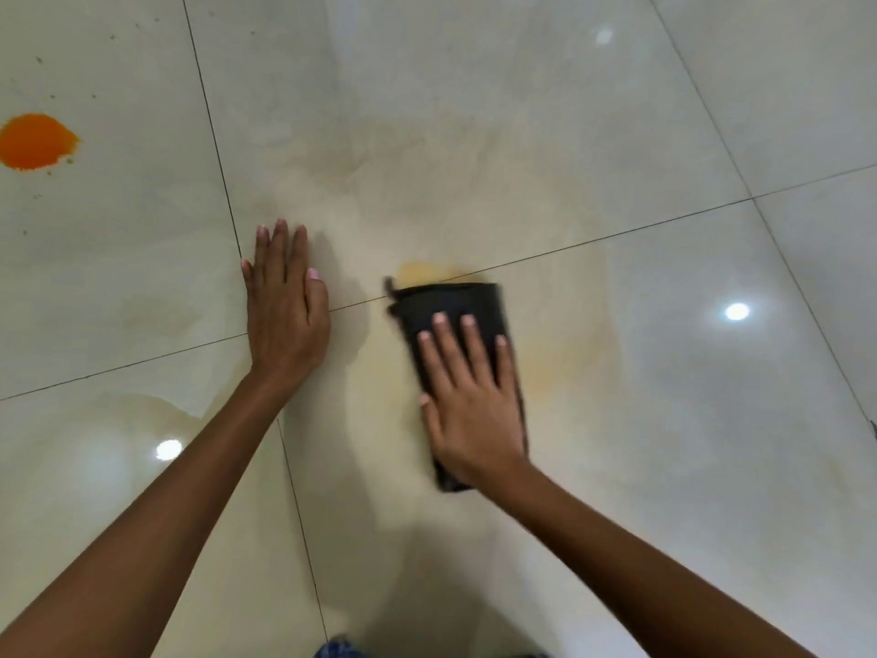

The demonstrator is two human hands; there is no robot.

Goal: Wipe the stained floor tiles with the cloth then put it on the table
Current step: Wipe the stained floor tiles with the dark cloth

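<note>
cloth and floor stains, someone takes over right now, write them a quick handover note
Left hand: flat on the floor, fingers straight, holding nothing.
Right hand: pressing flat on the black cloth, fingers straight.
Cloth: folded, on the floor across a tile joint, its far edge at a yellow smear.
Done: wiping is under way; a pale yellowish film shows around the cloth.
Left: the yellow smear, the bright orange stain far to the left, a faint ring by the left forearm, then the cloth onto the table, which is not in view.
</note>
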